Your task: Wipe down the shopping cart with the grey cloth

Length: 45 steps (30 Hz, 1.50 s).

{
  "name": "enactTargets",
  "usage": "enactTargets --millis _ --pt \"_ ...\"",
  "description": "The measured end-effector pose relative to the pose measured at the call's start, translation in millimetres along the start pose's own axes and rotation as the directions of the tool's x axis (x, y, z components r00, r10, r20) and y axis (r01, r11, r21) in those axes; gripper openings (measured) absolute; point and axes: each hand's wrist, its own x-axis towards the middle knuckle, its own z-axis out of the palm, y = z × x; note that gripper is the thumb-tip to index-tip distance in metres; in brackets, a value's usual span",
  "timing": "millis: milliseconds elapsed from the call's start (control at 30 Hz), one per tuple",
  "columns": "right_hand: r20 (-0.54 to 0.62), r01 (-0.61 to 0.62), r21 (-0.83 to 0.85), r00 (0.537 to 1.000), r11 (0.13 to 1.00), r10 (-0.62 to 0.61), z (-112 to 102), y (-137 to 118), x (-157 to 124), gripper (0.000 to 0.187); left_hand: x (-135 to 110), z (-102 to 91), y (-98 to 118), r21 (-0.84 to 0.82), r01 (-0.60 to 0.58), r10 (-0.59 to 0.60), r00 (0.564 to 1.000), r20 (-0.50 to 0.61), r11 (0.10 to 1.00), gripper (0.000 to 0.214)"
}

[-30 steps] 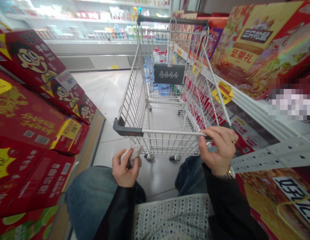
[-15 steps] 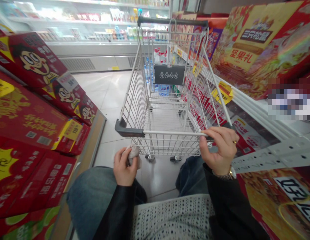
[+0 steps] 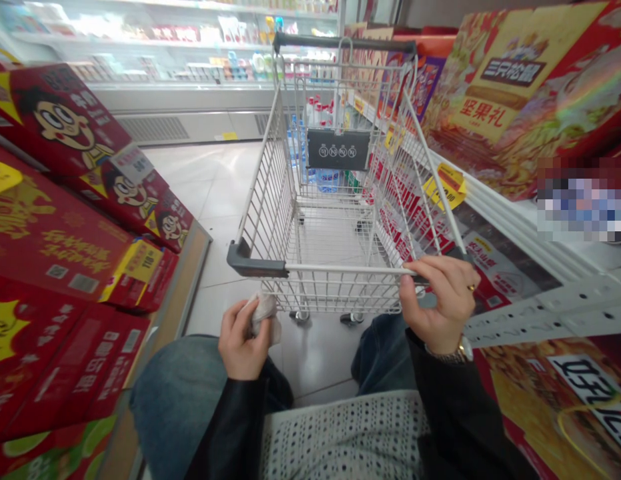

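A wire shopping cart [image 3: 265, 193] stands in a supermarket aisle, directly in front of the person, its near end just above their knees. The right hand [image 3: 440, 303] is curled around the cart's near rail [image 3: 340, 269], fingers closed over the bar towards its right corner; a gold ring [image 3: 471, 287] and a wristwatch [image 3: 453, 352] show on that hand and wrist. The left hand [image 3: 243, 340] is off the cart, just below the rail's left end, closed around a crumpled wad of tissue or cloth [image 3: 263, 317] with one pale edge showing between the fingers.

Below the hands are knees in blue jeans [image 3: 177, 407] and the tiled floor [image 3: 215, 293]. Stacked red snack boxes [image 3: 55, 233] line the left of the aisle, and red-and-gold nut gift boxes [image 3: 520, 87] line the right, with a yellow price tag [image 3: 445, 187] beside the cart. A refrigerated display case [image 3: 190, 60] runs across the far end.
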Motion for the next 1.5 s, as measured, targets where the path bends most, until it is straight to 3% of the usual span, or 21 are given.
enactTargets --millis 367,500,633,733,967,1200,1367,1500 --pt "0.000 0.012 -0.003 1.000 1.000 -0.012 -0.4 -0.4 1.3 0.013 6.1 -22.6 39.6 0.049 -0.012 0.022 0.974 -0.226 0.999 0.033" --pt "-0.007 0.022 0.012 1.000 1.000 -0.022 -0.5 -0.6 2.0 0.014 14.7 -16.5 48.0 0.045 -0.061 0.069 0.973 -0.218 0.997 0.033" --pt "0.001 0.008 0.013 1.000 1.000 -0.008 -0.1 -2.2 1.9 0.014 12.4 -1.9 38.2 0.047 -0.078 0.086 0.976 -0.198 0.996 0.031" --pt "0.017 -0.001 0.010 1.000 1.000 0.001 0.9 -3.3 1.1 0.015 11.8 -1.3 35.2 0.039 -0.064 0.071 0.977 -0.202 0.997 0.034" --pt "0.010 -0.005 0.013 1.000 1.000 0.005 0.3 -3.0 1.1 0.015 28.3 -7.1 59.4 0.025 -0.097 0.101 0.958 -0.270 0.995 0.034" --pt "0.017 -0.018 0.011 1.000 1.000 0.018 0.9 -6.8 2.4 0.010 -6.8 8.3 18.8 0.043 -0.214 0.216 0.975 -0.053 0.976 0.033" --pt "0.028 -0.035 0.007 0.999 0.999 0.035 1.6 -9.0 1.5 0.010 13.1 -5.5 45.4 0.079 -0.280 0.290 0.941 -0.176 0.957 0.047" --pt "0.023 -0.034 0.011 0.999 0.999 0.034 0.8 -8.9 1.4 0.009 24.4 -0.5 59.3 0.049 -0.351 0.354 0.916 -0.188 0.935 0.049"
